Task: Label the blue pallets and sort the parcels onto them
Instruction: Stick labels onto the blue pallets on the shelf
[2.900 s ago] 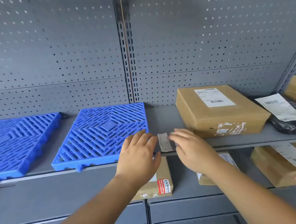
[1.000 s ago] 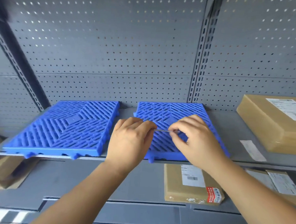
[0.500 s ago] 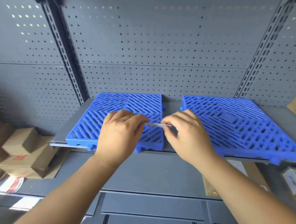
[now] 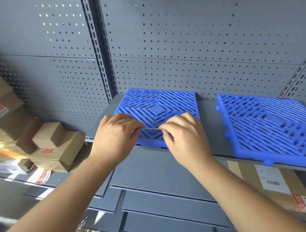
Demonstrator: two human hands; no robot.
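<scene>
Two blue slatted pallets lie flat on a grey shelf: the left pallet (image 4: 158, 105) in the middle of the view and the right pallet (image 4: 272, 125) beside it. A thin label strip (image 4: 151, 128), seen edge-on, stretches between my two hands just above the front part of the left pallet. My left hand (image 4: 115, 137) pinches its left end and my right hand (image 4: 184, 137) pinches its right end. A brown parcel (image 4: 272, 186) with a white shipping label lies on the shelf below at the right.
Several cardboard boxes (image 4: 49, 146) are stacked at the left on a lower shelf. A grey perforated back panel (image 4: 187, 46) and a slotted upright (image 4: 97, 42) rise behind the pallets. The grey shelf edge (image 4: 217, 155) runs under my hands.
The view and both hands have shifted left, from the shelf beside the right pallet to over the left pallet. The strip, first lying on the shelf, is now held taut between both hands.
</scene>
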